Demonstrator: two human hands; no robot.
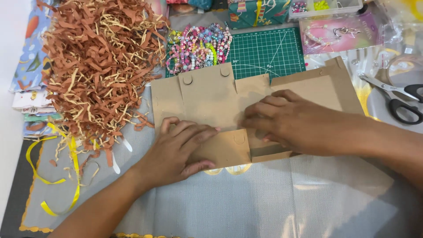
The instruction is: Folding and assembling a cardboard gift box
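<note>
Both hands are flat on the brown cardboard cutout (211, 99): left hand (180, 150) presses its lower flap, fingers loosely curled, gripping nothing; right hand (293, 123) lies beside it, fingers together on the fold. Left of the cardboard sits a big heap of shredded brown paper (99, 66), behind it beaded bracelets (200, 46) on a green cutting mat (269, 53), and off right, black-handled scissors (396, 94).

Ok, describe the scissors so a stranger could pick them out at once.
Start at the flat brown cardboard piece under both hands in the middle of the table, then look along it to the far right edge of the view. The scissors lie there on clear plastic, the only metal-bladed tool with black loop handles.
</note>
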